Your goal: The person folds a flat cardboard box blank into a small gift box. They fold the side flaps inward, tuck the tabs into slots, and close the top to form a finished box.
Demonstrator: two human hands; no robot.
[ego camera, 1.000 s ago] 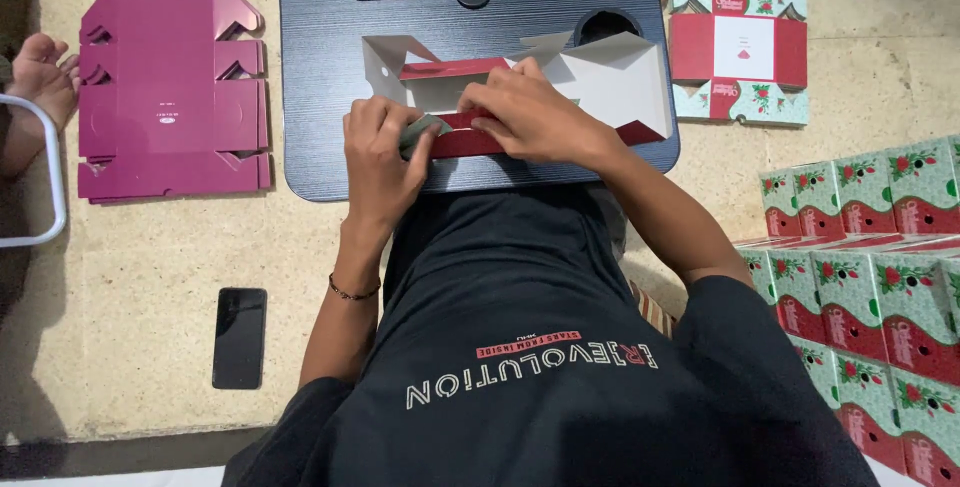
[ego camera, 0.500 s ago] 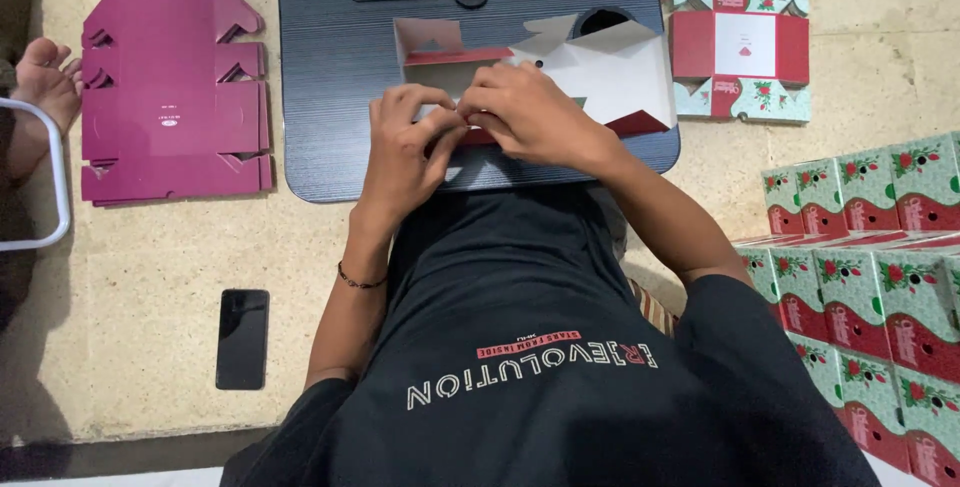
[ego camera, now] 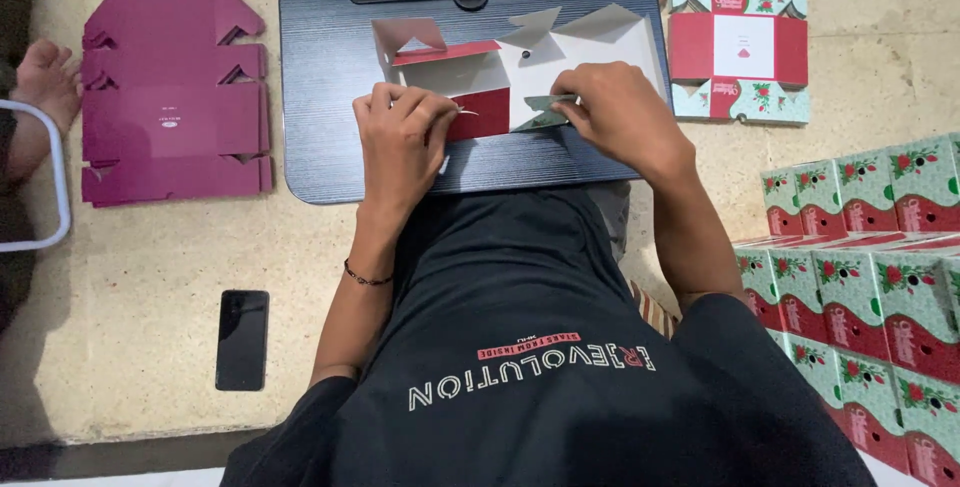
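Since the earlier frames both hands have slid apart w/ the carton: left hand (ego camera: 400,137) has dropped to the near-left edge, right hand (ego camera: 620,112) has shifted out to the right, and the box now lies more opened-out between them.

Nearest me, left fingers are closed, pinching the red front panel of the half-folded box (ego camera: 500,72) at its lower-left corner. Right fingers are closed too, nipping a small green flap at the near-right edge. So both hands grip the same piece of card, which rests on the dark lap tray (ego camera: 320,97), the surface across my legs.

Handling, as I judge it: thin printed cardboard, very light, stiff along the panels but floppy at the score lines. Glossy outside, so prob. a bit slick; the white inside should give more grip. Creases and tears easily if bent off the scores, and the little tabs are the weak pts. Best hold is by edges and corners close to a fold, thumb on one face and fingers on the other, not on the flap tips.

Farther out: phone (ego camera: 242,339) on the floor to my left, flat maroon cartons (ego camera: 170,97) beyond it, a flat red-and-green blank (ego camera: 740,47) past the tray on the right, finished boxes (ego camera: 860,247) stacked at my right.
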